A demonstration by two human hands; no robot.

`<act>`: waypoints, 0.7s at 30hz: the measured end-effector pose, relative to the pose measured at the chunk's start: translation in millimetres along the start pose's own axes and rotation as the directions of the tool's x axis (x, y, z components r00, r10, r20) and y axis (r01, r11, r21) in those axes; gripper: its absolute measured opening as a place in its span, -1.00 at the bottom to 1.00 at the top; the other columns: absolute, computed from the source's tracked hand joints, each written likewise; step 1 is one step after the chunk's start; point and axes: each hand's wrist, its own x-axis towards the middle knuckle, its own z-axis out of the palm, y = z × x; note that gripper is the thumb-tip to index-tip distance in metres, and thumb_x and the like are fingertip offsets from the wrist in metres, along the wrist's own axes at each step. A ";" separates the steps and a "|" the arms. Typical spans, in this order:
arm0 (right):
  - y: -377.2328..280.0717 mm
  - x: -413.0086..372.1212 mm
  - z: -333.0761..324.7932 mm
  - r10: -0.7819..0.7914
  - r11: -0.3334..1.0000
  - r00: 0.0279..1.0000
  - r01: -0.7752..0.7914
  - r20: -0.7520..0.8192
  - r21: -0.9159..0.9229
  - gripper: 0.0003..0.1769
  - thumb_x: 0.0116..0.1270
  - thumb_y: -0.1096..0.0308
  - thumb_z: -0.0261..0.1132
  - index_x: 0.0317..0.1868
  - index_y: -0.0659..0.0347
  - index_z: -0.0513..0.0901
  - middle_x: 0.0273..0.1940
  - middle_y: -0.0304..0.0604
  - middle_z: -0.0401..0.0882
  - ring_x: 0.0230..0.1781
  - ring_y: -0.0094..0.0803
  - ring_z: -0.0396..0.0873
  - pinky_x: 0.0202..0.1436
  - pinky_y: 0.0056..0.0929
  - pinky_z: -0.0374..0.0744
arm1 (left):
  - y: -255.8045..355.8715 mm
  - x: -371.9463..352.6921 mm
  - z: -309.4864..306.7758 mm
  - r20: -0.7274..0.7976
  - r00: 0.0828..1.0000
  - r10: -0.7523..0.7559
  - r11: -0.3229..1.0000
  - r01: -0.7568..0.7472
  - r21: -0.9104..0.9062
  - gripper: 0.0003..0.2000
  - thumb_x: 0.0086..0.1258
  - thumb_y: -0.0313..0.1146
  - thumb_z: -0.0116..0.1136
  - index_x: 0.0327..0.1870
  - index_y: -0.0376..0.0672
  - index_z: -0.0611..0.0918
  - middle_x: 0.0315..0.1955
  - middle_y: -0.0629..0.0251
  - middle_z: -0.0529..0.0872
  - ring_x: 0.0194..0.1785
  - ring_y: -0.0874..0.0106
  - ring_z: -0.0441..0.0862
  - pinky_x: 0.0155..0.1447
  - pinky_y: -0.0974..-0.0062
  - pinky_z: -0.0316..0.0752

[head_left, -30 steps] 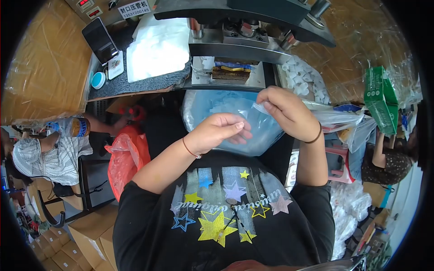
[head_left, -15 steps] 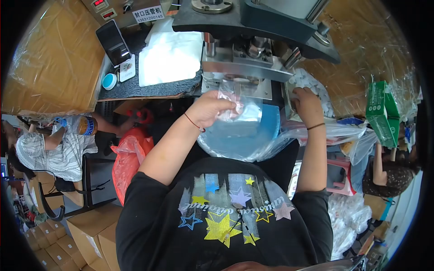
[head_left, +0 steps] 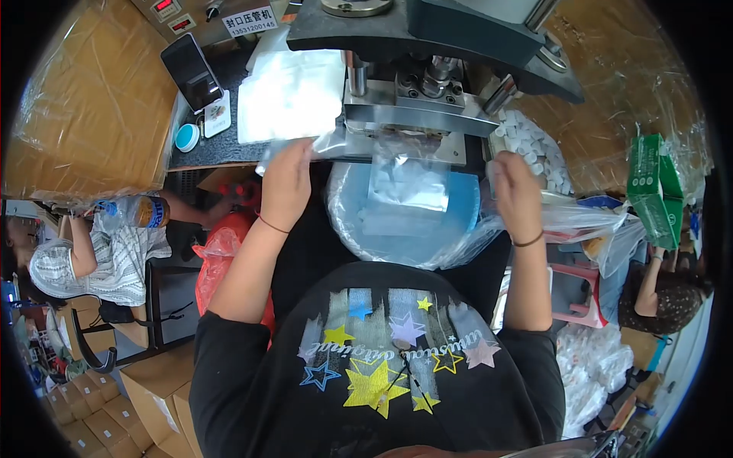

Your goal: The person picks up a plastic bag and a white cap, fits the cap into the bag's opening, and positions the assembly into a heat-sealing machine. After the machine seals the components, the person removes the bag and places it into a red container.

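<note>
My left hand [head_left: 288, 183] pinches a clear plastic bag [head_left: 328, 143] at the front edge of the stack of clear bags [head_left: 290, 99]. On the right, my right hand [head_left: 518, 191] is by the pile of small white caps [head_left: 531, 145], its fingers curled; what they hold, if anything, is hidden. Between my hands a clear bag [head_left: 410, 183] hangs from the press [head_left: 427, 118] over a round blue tub [head_left: 462, 206] lined with plastic.
A phone [head_left: 191, 72] and a small round jar [head_left: 186, 137] stand left of the bags. Large cardboard boxes [head_left: 92, 91] flank the press. A green box [head_left: 655, 183] is at right. Two other people [head_left: 99, 263] sit at the sides.
My left hand has let go of the bag under the press and moved left to the stack, where it grips another bag. My right hand has shifted slightly down beside the caps.
</note>
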 end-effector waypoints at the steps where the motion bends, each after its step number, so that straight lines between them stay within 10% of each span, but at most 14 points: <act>1: -13.5 -0.8 8.7 -0.003 1.000 0.998 0.001 0.067 0.028 -0.85 0.41 0.42 0.27 -0.10 0.31 0.64 -0.15 0.04 0.66 -0.16 0.08 0.63 -0.06 -0.13 0.60 | 16.2 0.9 -5.5 0.044 0.990 -0.131 0.938 0.138 -0.317 -0.80 0.50 -0.37 0.18 -0.01 -0.26 0.71 -0.31 0.19 0.78 -0.18 0.34 0.75 -0.04 0.47 0.58; 3: -36.4 4.0 30.4 -0.281 0.942 0.947 0.241 0.155 0.231 -0.85 0.41 0.43 0.29 -0.08 0.31 0.65 -0.19 0.02 0.67 -0.20 -0.01 0.66 -0.09 -0.21 0.61 | 30.0 -6.8 7.1 0.225 0.967 -0.119 0.843 0.218 -0.491 -0.82 0.50 -0.37 0.21 -0.07 -0.29 0.73 -0.34 0.25 0.78 -0.25 0.50 0.70 -0.08 0.53 0.55; 10: -78.8 32.7 29.7 -0.136 0.867 0.991 0.128 -0.018 0.482 -0.87 0.38 0.44 0.35 -0.12 0.30 0.68 -0.27 -0.07 0.70 -0.29 -0.22 0.67 -0.14 -0.38 0.61 | 79.1 -19.4 34.4 0.480 0.877 0.011 0.684 0.343 -0.644 -0.82 0.52 -0.36 0.22 -0.11 -0.30 0.74 -0.31 0.37 0.80 -0.25 0.62 0.67 -0.08 0.59 0.57; 16: -61.5 27.3 -1.2 -0.302 0.930 0.934 0.244 0.192 0.276 -0.90 0.43 0.39 0.29 -0.19 0.24 0.63 -0.27 -0.06 0.70 -0.25 -0.04 0.65 -0.10 -0.16 0.55 | 102.5 -25.3 40.1 0.744 0.640 0.192 0.273 0.694 -0.667 -0.72 0.62 -0.25 0.14 0.04 -0.33 0.68 -0.13 0.15 0.80 -0.15 0.43 0.75 0.04 0.44 0.61; 21: -55.7 25.3 -13.1 -0.281 0.945 0.881 0.186 0.381 0.268 -0.86 0.47 0.39 0.24 -0.06 0.24 0.65 -0.16 0.01 0.70 -0.13 0.01 0.64 -0.02 -0.14 0.57 | 114.4 -31.4 50.7 0.833 0.508 0.219 0.186 0.816 -0.547 -0.73 0.57 -0.28 0.21 0.10 -0.30 0.65 -0.08 0.13 0.80 -0.12 0.38 0.79 0.02 0.47 0.66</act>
